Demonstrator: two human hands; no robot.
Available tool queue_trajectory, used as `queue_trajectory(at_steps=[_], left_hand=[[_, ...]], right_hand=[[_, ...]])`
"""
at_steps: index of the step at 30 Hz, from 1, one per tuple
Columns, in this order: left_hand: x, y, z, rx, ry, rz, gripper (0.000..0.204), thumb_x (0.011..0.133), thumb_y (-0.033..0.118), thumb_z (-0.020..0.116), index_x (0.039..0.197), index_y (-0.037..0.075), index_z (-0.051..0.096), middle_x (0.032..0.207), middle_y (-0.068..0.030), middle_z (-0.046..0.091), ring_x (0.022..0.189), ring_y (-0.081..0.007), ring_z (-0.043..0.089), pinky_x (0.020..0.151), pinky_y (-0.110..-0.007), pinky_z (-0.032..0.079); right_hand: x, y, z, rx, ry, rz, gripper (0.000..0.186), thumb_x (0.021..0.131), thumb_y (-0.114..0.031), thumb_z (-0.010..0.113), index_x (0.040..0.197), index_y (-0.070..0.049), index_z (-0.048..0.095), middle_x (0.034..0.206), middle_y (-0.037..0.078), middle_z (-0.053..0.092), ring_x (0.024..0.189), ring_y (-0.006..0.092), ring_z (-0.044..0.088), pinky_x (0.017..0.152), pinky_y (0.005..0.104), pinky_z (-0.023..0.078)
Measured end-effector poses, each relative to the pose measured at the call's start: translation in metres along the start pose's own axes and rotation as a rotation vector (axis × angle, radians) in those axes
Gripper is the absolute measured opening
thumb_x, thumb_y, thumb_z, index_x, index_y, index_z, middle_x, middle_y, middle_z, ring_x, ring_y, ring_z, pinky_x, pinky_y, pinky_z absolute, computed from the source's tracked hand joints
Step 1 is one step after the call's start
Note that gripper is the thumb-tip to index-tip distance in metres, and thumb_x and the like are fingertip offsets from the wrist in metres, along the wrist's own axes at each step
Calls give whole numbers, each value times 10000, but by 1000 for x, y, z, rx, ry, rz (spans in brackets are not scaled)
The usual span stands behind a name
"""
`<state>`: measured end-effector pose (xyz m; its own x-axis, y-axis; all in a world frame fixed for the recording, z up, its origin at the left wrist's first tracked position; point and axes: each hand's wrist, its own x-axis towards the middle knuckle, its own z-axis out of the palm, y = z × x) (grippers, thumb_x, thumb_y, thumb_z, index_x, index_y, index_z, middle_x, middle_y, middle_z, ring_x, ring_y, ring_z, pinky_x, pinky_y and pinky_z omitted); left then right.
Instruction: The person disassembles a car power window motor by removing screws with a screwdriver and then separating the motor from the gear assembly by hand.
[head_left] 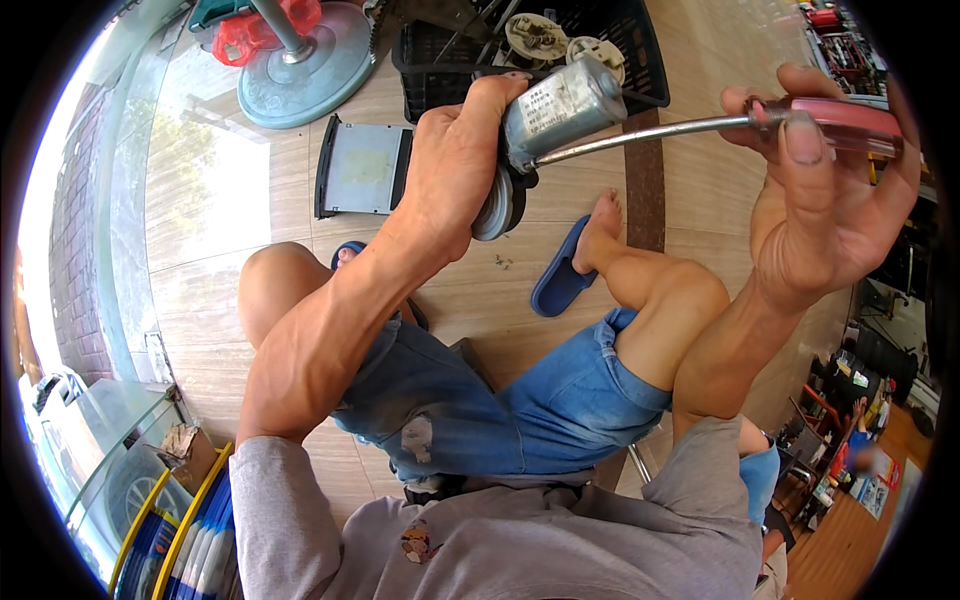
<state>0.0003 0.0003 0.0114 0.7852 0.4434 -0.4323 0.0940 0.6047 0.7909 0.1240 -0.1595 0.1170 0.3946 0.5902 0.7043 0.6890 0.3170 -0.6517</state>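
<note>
My left hand (460, 170) is closed on a silver cylindrical motor (558, 110) with a white label and a round dark-and-silver housing (497, 210) below it. My right hand (815, 200) grips the translucent pink handle of a screwdriver (845, 124), thumb and fingers around it. Its long metal shaft runs leftward, with the tip against the lower end of the motor, near the housing. The left hand's fingers are partly hidden behind the motor.
Behind are a black crate (425, 60) of parts, a flat metal unit (355, 170) and a round pale-blue stand base (300, 95). Small bits (502, 262) lie on the floor. Glass shelving (115, 435) is at left; other people (860, 450) and cluttered racks are at right.
</note>
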Motion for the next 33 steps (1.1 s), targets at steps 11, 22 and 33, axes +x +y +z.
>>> queue_trajectory(at_steps=[11, 22, 33], left_hand=[[0, -2, -1, 101, -28, 17, 449, 947, 448, 505, 973, 35, 679, 704, -40, 576, 572, -116, 524, 516, -278, 421], [3, -4, 1, 28, 26, 31, 469, 933, 408, 587, 760, -17, 685, 607, -49, 596, 494, -94, 504, 464, -260, 389], [3, -5, 1, 51, 10, 48, 477, 936, 405, 583, 768, -27, 700, 608, -47, 603, 496, -84, 487, 472, -260, 377]], right_hand=[[-2, 5, 5, -212, 87, -50, 604, 896, 28, 642, 1425, 2, 351, 1032, 271, 638, 913, 342, 681, 736, 467, 632], [0, 0, -12, 122, -46, 129, 557, 959, -61, 589, 1451, -1, 336, 1250, 315, 571, 1153, 418, 600, 942, 563, 531], [5, -5, 13, 244, 97, 114, 574, 964, -109, 614, 1448, 20, 333, 1081, 270, 628, 1039, 351, 633, 846, 527, 571]])
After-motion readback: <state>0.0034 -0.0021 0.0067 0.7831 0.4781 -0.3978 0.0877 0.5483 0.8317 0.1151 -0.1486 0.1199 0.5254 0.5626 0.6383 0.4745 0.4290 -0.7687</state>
